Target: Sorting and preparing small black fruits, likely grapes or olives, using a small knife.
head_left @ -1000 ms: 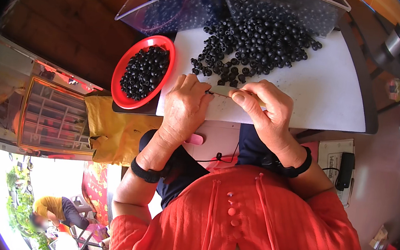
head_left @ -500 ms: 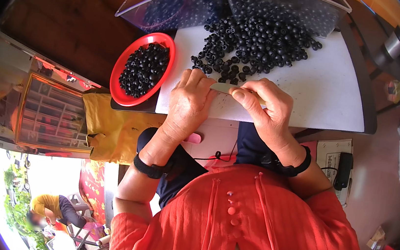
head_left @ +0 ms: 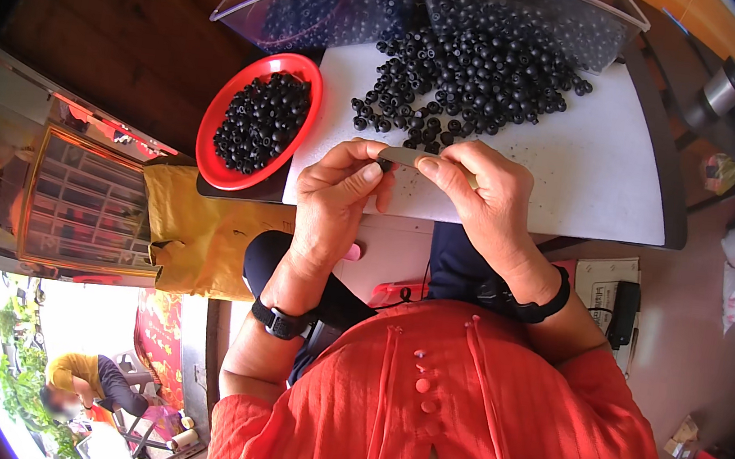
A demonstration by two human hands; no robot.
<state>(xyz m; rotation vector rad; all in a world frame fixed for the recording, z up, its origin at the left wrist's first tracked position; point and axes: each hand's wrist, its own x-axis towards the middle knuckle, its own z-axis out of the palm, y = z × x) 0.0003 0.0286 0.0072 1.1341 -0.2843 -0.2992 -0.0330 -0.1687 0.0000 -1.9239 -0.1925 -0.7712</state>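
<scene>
My left hand pinches a small round black plastic piece between thumb and forefinger, over the near edge of the white table mat. My right hand is closed on a small knife. Its grey blade points left and lies against the black piece or just above it; most of the handle is hidden in my fingers. Beyond both hands spreads a heap of similar hollow black pieces. To the left of my left hand, a red plastic bowl holds many more of them.
Clear plastic bins with more black pieces stand along the far edge of the white mat. A yellow-brown bag hangs below the bowl. A metal cup stands at the far right. Another person sits outside at lower left.
My left hand has turned so that its thumb side shows, and the black piece in its pinch has come into sight. The knife has stayed at nearly the same place.
</scene>
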